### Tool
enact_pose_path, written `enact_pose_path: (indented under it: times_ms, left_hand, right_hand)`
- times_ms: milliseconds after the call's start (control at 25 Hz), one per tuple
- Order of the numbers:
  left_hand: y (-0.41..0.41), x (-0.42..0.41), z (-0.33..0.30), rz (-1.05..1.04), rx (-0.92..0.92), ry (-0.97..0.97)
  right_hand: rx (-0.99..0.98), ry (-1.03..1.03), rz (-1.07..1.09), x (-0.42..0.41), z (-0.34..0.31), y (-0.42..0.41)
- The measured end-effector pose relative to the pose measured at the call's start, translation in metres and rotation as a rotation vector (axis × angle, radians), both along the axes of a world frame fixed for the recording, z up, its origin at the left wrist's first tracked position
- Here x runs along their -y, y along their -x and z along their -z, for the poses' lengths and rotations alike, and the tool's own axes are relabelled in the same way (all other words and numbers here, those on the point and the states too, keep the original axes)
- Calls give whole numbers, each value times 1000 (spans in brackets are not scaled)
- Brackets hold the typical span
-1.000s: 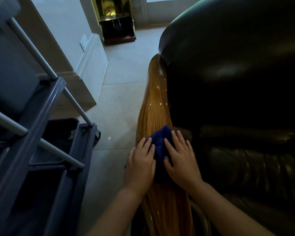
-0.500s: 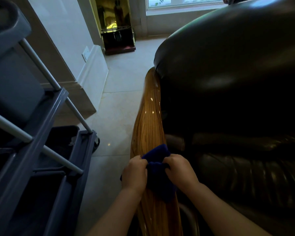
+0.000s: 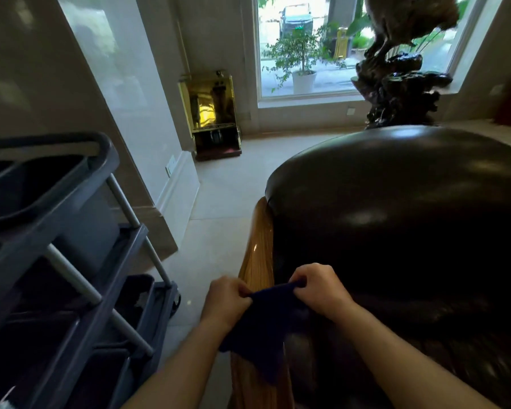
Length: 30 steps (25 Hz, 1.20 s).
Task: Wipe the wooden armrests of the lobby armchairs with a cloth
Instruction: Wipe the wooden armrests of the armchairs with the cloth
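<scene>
A glossy wooden armrest [image 3: 258, 249] runs along the left side of a dark leather armchair [image 3: 396, 219]. A dark blue cloth [image 3: 266, 329] hangs stretched between my two hands just above the armrest's near part. My left hand [image 3: 226, 299] pinches the cloth's left top edge. My right hand [image 3: 319, 287] pinches its right top edge. The cloth droops down over the wood and hides part of it.
A grey cleaning cart [image 3: 59, 261] with bins and metal posts stands close on the left. Beige tiled floor [image 3: 219, 231] lies between cart and chair. A brass stand [image 3: 213, 113] sits by the wall, a dark carved sculpture [image 3: 401, 69] behind the chair, a window beyond.
My hands went from lying flat on the cloth on the armrest to gripping it and lifting it, pulling its top edge taut. The view tilted upward toward the window.
</scene>
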<state>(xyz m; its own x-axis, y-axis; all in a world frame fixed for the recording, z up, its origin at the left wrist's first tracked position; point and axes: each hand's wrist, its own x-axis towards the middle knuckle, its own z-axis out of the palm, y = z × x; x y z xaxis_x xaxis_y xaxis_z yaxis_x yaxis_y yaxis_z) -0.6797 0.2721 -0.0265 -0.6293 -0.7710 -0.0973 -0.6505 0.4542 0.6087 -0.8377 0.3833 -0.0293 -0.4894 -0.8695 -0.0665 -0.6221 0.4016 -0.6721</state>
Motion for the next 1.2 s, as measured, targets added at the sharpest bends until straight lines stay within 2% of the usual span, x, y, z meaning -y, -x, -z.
enact_pose_path:
  times_ms: [280, 440, 600, 960, 1200]
  left_hand:
    - [-4, -31, -153, 38, -193, 62]
    - [-3, -56, -228, 148, -281, 105]
    - [2, -96, -280, 300, -309, 137]
    - [54, -233, -309, 536, -318, 201]
    - [137, -351, -296, 611, -351, 141]
  right_hand:
    - [-118, 152, 31, -39, -155, 4]
    - [-214, 188, 39, -78, -231, 2]
    - [-306, 216, 133, -135, -286, -4]
    - [-383, 210, 288, -309, -320, 5]
    - [-334, 193, 370, -439, -318, 64]
